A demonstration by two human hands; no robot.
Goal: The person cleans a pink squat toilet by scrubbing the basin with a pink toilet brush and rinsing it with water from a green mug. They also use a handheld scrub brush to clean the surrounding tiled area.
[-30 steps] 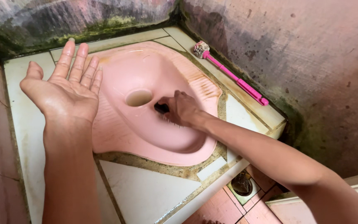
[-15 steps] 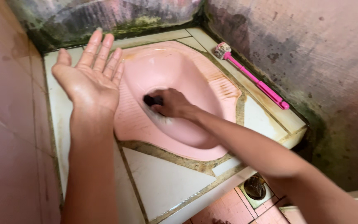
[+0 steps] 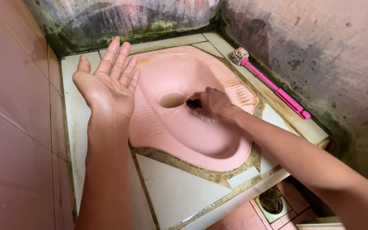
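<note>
Soft, even light falls from above and slightly behind the viewpoint, bright enough to show colour plainly and casting no hard shadows. The open left hand (image 3: 107,87) catches a wet sheen on its palm. Beyond its fingertips the far wall (image 3: 120,19) sinks into dim, murky tones. The right hand (image 3: 214,104) is smeared by motion blur, and the dark scrub brush (image 3: 194,103) it grips shows only as a soft smudge. A faint gloss lies on the pink squat pan (image 3: 179,68) between the hands. Straight tile lines left of the left hand bow slightly, a wide-lens distortion.
</note>
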